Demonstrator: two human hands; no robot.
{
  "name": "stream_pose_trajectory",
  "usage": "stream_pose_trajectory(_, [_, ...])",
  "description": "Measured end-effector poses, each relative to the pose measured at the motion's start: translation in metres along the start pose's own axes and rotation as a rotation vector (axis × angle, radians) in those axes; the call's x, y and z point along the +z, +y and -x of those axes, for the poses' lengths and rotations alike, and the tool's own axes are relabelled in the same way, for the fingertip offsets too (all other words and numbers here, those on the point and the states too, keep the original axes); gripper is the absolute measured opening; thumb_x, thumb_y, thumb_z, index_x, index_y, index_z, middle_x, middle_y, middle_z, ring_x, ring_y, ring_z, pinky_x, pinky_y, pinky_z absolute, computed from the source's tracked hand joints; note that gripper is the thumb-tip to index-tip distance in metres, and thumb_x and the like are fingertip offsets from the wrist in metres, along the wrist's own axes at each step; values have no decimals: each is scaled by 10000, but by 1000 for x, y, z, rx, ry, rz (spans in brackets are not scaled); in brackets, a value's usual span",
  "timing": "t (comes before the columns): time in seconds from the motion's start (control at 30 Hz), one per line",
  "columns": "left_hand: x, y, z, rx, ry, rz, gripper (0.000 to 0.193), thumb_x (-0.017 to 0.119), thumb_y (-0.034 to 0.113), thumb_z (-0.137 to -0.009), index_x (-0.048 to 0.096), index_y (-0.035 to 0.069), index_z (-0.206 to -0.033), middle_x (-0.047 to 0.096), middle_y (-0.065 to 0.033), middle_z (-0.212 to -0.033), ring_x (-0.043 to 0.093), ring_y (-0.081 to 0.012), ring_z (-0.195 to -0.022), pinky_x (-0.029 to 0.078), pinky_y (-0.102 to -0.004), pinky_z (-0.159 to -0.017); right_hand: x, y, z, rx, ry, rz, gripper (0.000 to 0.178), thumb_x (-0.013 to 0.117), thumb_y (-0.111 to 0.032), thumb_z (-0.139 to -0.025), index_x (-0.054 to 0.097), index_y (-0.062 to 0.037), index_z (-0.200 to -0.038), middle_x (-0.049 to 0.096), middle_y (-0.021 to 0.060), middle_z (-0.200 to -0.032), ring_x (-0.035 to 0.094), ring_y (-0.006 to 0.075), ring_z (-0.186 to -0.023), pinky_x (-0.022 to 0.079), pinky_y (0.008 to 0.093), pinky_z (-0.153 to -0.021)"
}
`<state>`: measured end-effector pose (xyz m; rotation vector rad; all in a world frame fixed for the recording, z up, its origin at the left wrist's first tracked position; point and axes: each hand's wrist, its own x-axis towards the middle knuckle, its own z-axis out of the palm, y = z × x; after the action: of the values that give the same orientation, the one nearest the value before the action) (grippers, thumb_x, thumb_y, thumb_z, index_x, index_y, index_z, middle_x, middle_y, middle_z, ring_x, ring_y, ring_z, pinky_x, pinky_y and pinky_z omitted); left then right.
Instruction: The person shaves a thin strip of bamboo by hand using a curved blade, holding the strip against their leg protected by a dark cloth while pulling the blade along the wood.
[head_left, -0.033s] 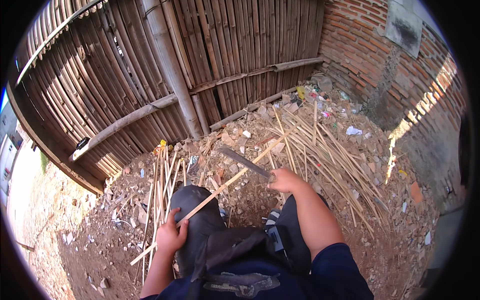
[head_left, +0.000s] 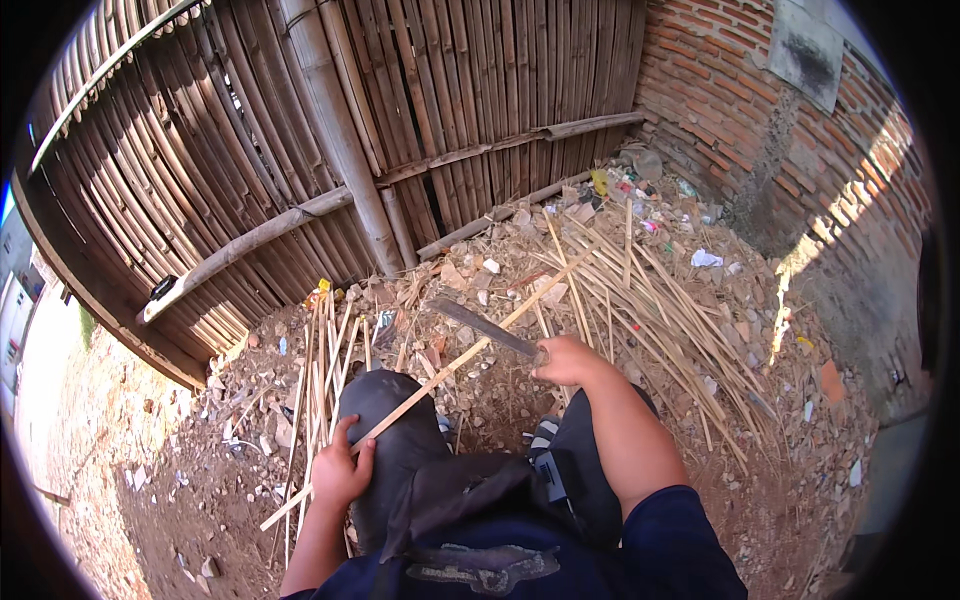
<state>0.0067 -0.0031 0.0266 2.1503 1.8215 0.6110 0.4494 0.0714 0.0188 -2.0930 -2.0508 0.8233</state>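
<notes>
My left hand is closed round the lower part of a long, pale bamboo strip, which slants over my left knee up to the far right. In my right hand, the fingers are wrapped round the handle of a machete. Its dark, broad blade points to the far left and crosses over the strip in this view. Whether blade and strip touch, I cannot tell. The strip's far end overlaps a loose pile of similar strips on the right.
Another bundle of strips lies left of my left knee. Rubble and litter cover the ground. A bamboo fence with a thick post stands ahead, meeting a brick wall at the right.
The machete blade has shifted very slightly to the left along the strip. My left hand and the strip stay in place.
</notes>
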Motion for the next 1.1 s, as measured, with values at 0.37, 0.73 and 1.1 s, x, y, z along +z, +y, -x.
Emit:
stream_pose_trajectory(0.37, [4, 0, 0, 2, 30, 37, 482, 673, 326, -933, 554, 118, -1351, 606, -106, -564, 637, -340, -526, 478, -461, -514, -9, -6, 5, -50, -42, -99, 584, 810, -369, -786, 671, -65, -1266, 697, 239, -1155, 659, 394, -1112, 518, 448, -960])
stream_pose_trajectory(0.73, [2, -2, -1, 12, 3, 12, 496, 668, 323, -942, 534, 106, -1367, 598, -98, -561, 628, -340, -516, 471, -459, -509, 3, -34, 11, -181, -103, 55, 544, 789, -380, -797, 687, -80, -1239, 714, 216, -1114, 674, 383, -1078, 534, 460, -934])
stream_pose_trajectory(1.1, [3, -2, -1, 3, 4, 40, 494, 664, 324, -945, 540, 104, -1369, 593, -94, -560, 624, -340, -522, 468, -466, -524, -10, 0, 6, -26, 30, -45, 528, 805, -372, -791, 692, -59, -1200, 723, 233, -1031, 698, 366, -1004, 536, 440, -881])
